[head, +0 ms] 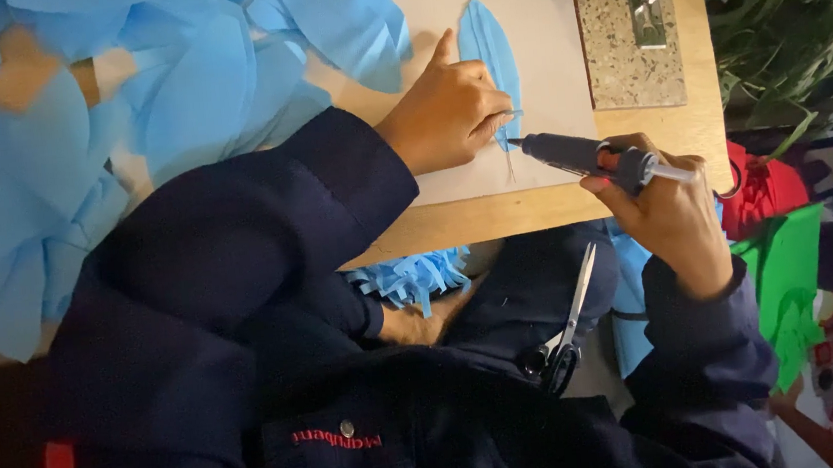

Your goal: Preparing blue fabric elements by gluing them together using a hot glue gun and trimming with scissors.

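Observation:
My left hand (446, 111) presses down on a blue leaf-shaped paper cutout (488, 37) that lies on a beige card (548, 72). The fingers are curled over the leaf's lower end and the thumb points up. My right hand (674, 219) grips a dark grey glue gun (570, 153). Its nozzle points left, close to the leaf's thin stem just below my left fingers. Dark blue sleeves cover both arms.
The card rests on a wooden board (699, 129). Next to it lies a speckled stone tile (622, 60) with a small metal piece on top. Large blue paper petals (172, 75) fill the left. Scissors (570, 326) and fringed blue paper (410, 277) lie on my lap. Red paper (759, 189) and green paper (791, 271) are at the right.

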